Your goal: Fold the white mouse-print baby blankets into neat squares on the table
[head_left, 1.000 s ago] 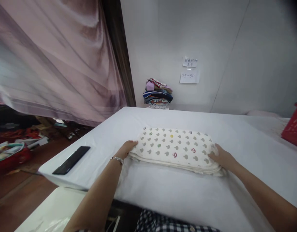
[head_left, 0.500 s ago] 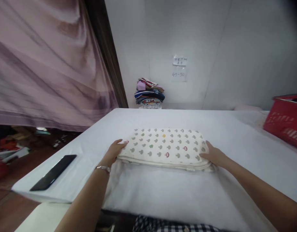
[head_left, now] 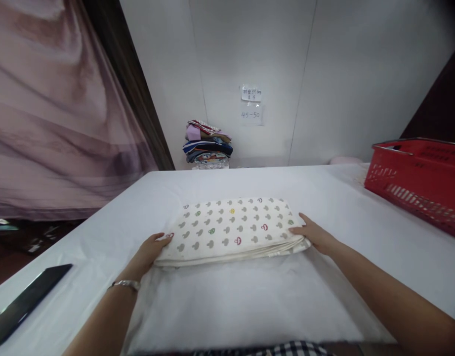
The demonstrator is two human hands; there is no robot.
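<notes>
A folded white cloth (head_left: 227, 230) printed with grey, red, green and yellow mushrooms lies in the middle of the white table. Its folded layers show along the near edge. My left hand (head_left: 151, 251), with a silver bracelet on the wrist, grips the cloth's left end between thumb and fingers. At the opposite end, my right hand (head_left: 316, 233) has closed on the right edge, its thumb on top. The fingers beneath the cloth are hidden on both sides. Under the near edge a sheet of thin, whitish see-through material (head_left: 242, 301) spreads toward me.
A red plastic basket (head_left: 420, 178) stands on the table (head_left: 346, 198) at right. A flat black object (head_left: 29, 304) lies at the left edge. Folded clothes (head_left: 208, 143) are stacked against the back wall, left of paper signs (head_left: 251, 104). A pink curtain (head_left: 57, 109) hangs at left.
The view has turned right, so more of the red basket shows. Both hands still hold the cloth's ends; its right near corner now shows its layers fanned slightly apart.
</notes>
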